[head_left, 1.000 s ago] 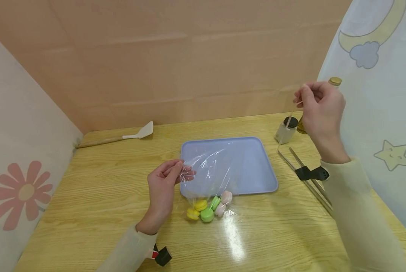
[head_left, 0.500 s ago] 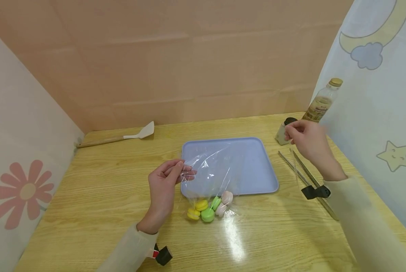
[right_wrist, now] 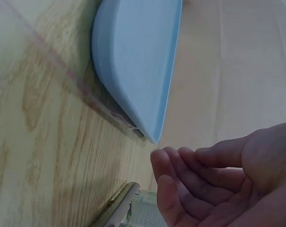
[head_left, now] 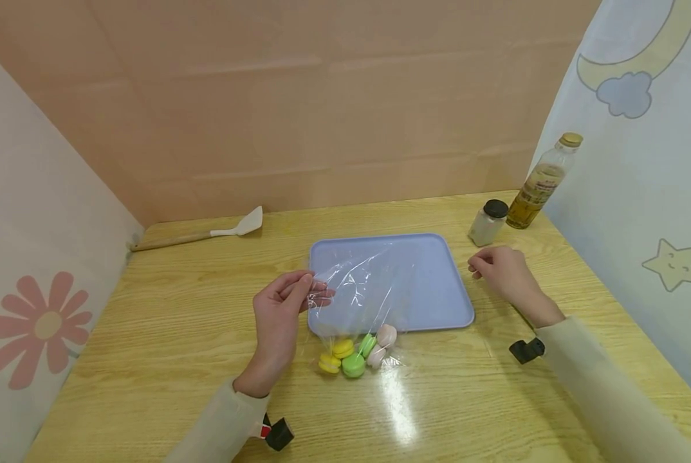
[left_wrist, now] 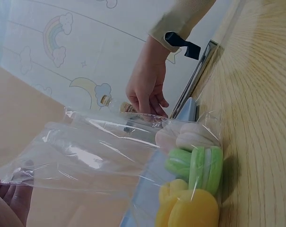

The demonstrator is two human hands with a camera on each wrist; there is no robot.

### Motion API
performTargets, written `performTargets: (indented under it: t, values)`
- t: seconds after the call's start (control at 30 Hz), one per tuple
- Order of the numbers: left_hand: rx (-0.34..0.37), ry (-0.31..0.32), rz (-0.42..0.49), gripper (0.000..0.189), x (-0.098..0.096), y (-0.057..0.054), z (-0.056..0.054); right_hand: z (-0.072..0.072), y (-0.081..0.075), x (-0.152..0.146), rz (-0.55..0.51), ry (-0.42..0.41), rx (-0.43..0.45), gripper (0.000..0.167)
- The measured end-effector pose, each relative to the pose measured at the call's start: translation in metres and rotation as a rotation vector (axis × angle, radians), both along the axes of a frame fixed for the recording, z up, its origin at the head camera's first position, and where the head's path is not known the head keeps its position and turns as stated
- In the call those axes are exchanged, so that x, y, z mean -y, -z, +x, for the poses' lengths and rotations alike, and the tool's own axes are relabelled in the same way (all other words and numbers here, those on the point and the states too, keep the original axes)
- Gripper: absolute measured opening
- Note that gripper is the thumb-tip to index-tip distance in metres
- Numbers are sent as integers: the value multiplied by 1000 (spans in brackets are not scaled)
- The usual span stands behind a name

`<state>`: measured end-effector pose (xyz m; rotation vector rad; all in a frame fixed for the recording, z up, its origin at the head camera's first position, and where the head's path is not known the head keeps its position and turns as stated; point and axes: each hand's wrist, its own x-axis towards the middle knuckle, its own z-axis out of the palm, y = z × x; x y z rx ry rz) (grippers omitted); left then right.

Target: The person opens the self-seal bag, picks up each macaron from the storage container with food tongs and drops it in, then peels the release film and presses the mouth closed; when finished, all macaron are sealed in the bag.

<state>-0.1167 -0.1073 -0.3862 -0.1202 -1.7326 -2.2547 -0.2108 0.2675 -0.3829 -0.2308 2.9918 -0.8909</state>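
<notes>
My left hand (head_left: 278, 308) pinches the upper edge of a clear plastic bag (head_left: 357, 289). Inside the bag's lower end lie several macarons: yellow (head_left: 330, 363), green (left_wrist: 205, 168) and pale pink (head_left: 386, 335). The bag slants over a light blue tray (head_left: 438, 289), with the macarons low, just in front of the tray. My right hand (head_left: 504, 276) is low over the table at the tray's right side. Its fingers (right_wrist: 195, 189) are loosely curled with nothing visible between them. A thin clear strip (right_wrist: 76, 80) runs beside the tray in the right wrist view, apart from the fingertips.
A jar with a black lid (head_left: 487, 225) and a gold-capped oil bottle (head_left: 536, 190) stand at the back right. Metal tongs (left_wrist: 195, 78) lie beneath the right arm. At the back left rests a white spatula (head_left: 206, 236) with a wooden handle.
My right hand has come down from above the jar to near the table beside the tray. The clear strip that hung from it no longer shows in the head view. My left hand stays still.
</notes>
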Motion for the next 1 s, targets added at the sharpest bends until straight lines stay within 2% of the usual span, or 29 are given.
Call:
performTargets:
  t: [0.17,0.3,0.47,0.53,0.63,0.8,0.9,1.0]
  values:
    - [1,2,4,17,0,-1,0,2,0,1,33,-11,-28,31]
    - [2,-2,-5,17,0,-1,0,5,-6,6,32,-10,-51,38]
    - [0,-2,-9,18,1,-1,0,15,-17,22,-46,-50,-131,36]
    - [-7,0,-4,18,2,-1,0,20,-20,31,-101,-90,-161,33]
    - [-22,8,3,18,2,-1,0,27,-22,44,-230,-179,-153,29]
    - [-33,11,-18,18,4,-1,-1,37,-21,67,-527,-353,-41,27]
    - [-34,11,-33,18,5,-2,-1,40,-19,79,-633,-382,4,25]
    - [-49,18,-41,18,6,-3,-2,41,-17,87,-643,-372,-20,20]
